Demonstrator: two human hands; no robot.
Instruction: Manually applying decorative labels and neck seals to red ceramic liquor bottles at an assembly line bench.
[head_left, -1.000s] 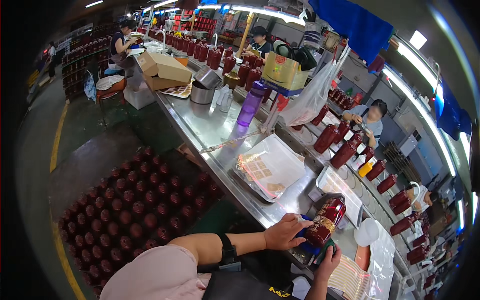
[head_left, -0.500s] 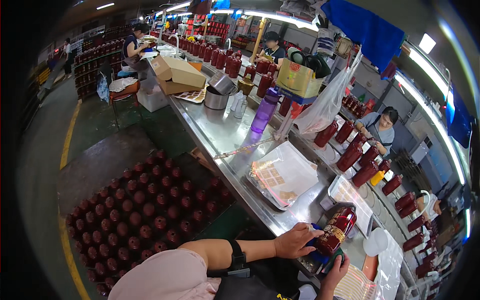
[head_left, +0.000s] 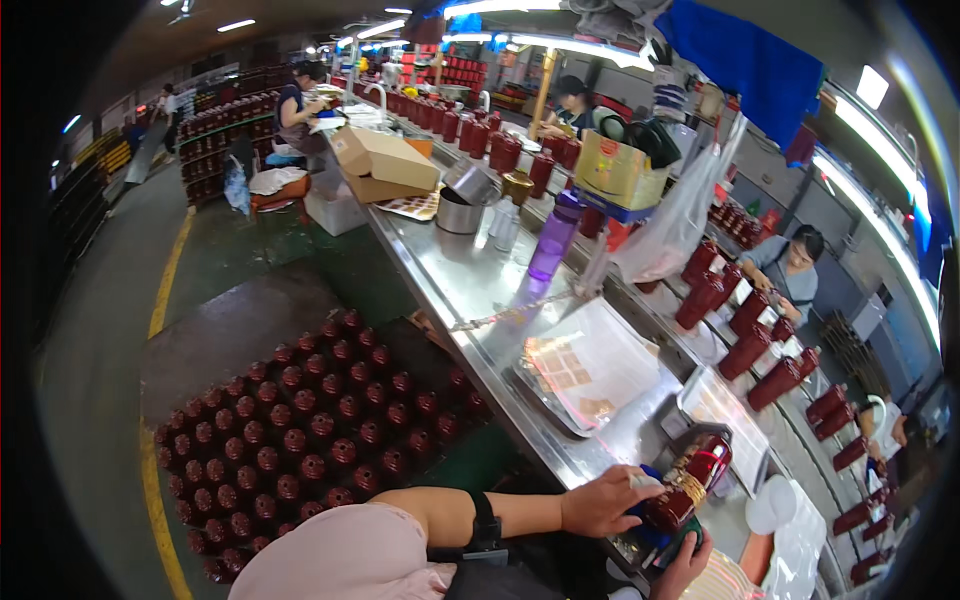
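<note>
A glossy dark red bottle (head_left: 705, 462) with a gold label lies tilted on a dark blue rest at the near edge of the metal bench. My left hand (head_left: 603, 502) reaches to its left side, fingers stretched along the gold label and the thumb apart below. Something pale covers a fingertip there. Close to the bottle's near end, my right hand (head_left: 683, 570) has its fingers closed round a small green piece (head_left: 688, 536), perhaps a pad or cloth. Part of that piece is hidden by the fingers and the bottle.
Beyond the bottle are a tray with gold label sheets (head_left: 590, 365), a second tray (head_left: 722, 420) and a white bowl (head_left: 774, 504). A purple bottle (head_left: 555, 238) and metal pots (head_left: 459, 212) stand farther along. Rows of red bottles (head_left: 295, 440) fill the floor left; co-workers sit across.
The whole view has shifted, so the bench and bottles sit farther right and lower. My left hand stays at the label and my right hand keeps the green piece by the bottle.
</note>
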